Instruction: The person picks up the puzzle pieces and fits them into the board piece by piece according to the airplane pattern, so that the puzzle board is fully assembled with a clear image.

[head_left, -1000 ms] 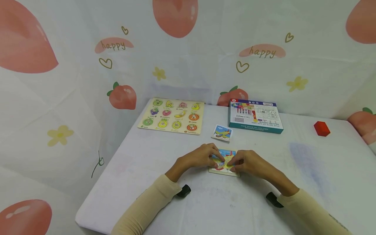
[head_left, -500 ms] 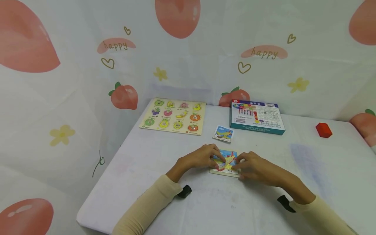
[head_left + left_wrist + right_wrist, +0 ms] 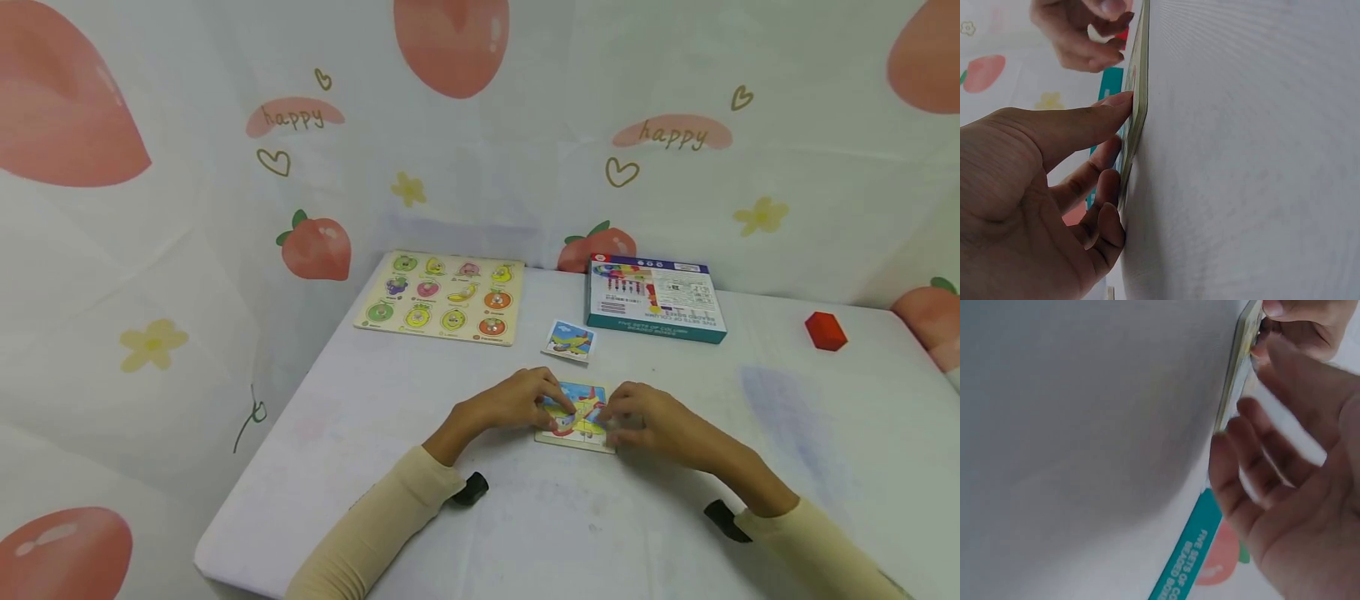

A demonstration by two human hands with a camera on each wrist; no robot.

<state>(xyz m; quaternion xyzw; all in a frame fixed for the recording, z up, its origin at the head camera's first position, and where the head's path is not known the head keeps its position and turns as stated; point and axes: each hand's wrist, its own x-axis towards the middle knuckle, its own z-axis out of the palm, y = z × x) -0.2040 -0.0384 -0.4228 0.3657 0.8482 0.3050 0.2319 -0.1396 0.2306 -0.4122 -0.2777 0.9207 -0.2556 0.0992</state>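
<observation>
A small wooden jigsaw puzzle (image 3: pixel 582 392) with an airplane picture lies flat on the table in its tray. My left hand (image 3: pixel 521 398) holds it at the left side, thumb and index finger on the picture. In the left wrist view, the left hand's thumb (image 3: pixel 1100 119) rests on the board, its other fingers bent along the edge. My right hand (image 3: pixel 660 422) is at the puzzle's right edge, fingers loosely bent and nothing seen between them. The right wrist view shows this right hand (image 3: pixel 1297 481) with thumb and fingers apart. Part of the picture is hidden by both hands.
A square airplane picture card (image 3: pixel 570 342) lies just behind the puzzle. Further back are a fruit puzzle board (image 3: pixel 442 296) and a flat teal-edged box (image 3: pixel 654 298). A red block (image 3: pixel 826 331) stands at the right. A printed cloth (image 3: pixel 480 167) hangs behind the table.
My right hand has drawn back rightward from the middle of the puzzle to its right edge, its fingers coming off the pieces. The left hand stays in place.
</observation>
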